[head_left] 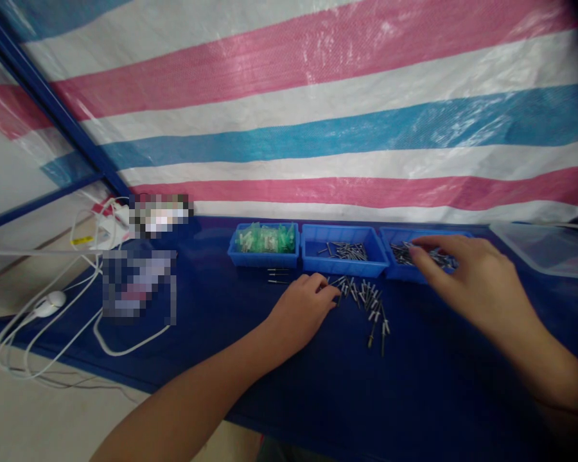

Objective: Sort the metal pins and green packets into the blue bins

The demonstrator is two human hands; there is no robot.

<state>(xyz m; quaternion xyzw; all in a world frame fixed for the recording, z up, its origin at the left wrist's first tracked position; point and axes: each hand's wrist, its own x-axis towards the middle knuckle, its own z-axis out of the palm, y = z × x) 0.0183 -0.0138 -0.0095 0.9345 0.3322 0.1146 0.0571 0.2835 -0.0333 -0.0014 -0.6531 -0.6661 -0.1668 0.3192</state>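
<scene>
Fingers of the left hand (304, 301) curl close together in front of the middle bin (340, 265), at the left edge of loose metal pins (374, 300) strewn before it; from my remote feed I cannot tell whether they clamp one. The right hand (481, 289) hangs over the right-hand bin (407, 274), just beside the middle bin, thumb and forefinger tips close together above its pins, any grip unclear to me. I read this step as picking through pins; the next move seems to call for a fine pinch on one. Left of the middle bin, a few set-apart pins (278, 281) lie on the table (414, 398), before a bin of green packets (270, 239).
</scene>
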